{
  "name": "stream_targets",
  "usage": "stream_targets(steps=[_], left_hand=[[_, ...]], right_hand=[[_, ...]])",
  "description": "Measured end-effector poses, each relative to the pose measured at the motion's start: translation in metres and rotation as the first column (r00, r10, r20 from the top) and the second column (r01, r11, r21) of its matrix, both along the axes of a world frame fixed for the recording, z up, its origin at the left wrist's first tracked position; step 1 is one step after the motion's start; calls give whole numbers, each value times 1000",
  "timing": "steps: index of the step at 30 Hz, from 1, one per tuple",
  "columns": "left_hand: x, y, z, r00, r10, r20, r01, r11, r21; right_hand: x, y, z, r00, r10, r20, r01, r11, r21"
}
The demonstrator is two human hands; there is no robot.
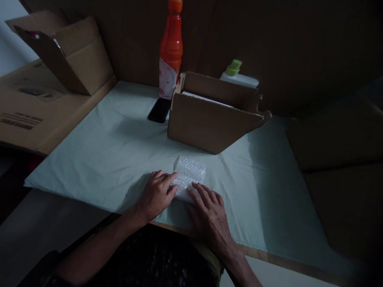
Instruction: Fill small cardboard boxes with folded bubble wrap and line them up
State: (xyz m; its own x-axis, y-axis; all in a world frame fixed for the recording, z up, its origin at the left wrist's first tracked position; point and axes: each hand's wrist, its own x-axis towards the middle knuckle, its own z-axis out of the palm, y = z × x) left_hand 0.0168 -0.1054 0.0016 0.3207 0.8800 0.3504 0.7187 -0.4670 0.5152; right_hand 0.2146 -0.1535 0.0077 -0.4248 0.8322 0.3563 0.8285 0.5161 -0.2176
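Note:
A small rectangular piece of clear bubble wrap [190,171] lies near the front edge of the cloth-covered table, folded or wrapped round something I cannot make out. At its left edge is my left hand [157,193], thumb and index finger gripping the wrap and the other fingers curled. My right hand [211,211] rests over its near right corner. The right fingertips touch the wrap, with the fingers stretched out and slightly apart; the right thumb is mostly in shadow.
Behind the wrap stands an open cardboard box [206,119] with something white inside. A black phone [159,110], an orange bottle [171,52] and a white bottle with a green cap [239,77] are farther back. More cardboard boxes [86,59] flank the pale green cloth [104,159].

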Motion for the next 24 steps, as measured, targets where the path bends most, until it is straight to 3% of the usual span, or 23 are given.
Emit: stream_targets(steps=[5, 10, 15, 21, 24], left_hand=[[-6, -7, 6, 995, -28, 99, 26, 999, 22], [-18, -23, 15, 974, -205, 96, 204, 979, 21], [-14, -25, 14, 979, -108, 174, 125, 988, -93], [-5, -10, 11, 997, -54, 61, 60, 993, -102], [0, -3, 10, 994, -53, -94, 46, 996, -73]], right_hand=[[1, 4, -1, 995, -7, -95, 7, 1000, 7], [4, 5, 10, 966, 8, -258, -31, 996, -88], [11, 1, 15, 946, -77, -314, -7, 966, -259], [18, -6, 8, 980, -104, -171, 109, 994, 22], [12, -8, 11, 995, -77, -69, 79, 996, 29]])
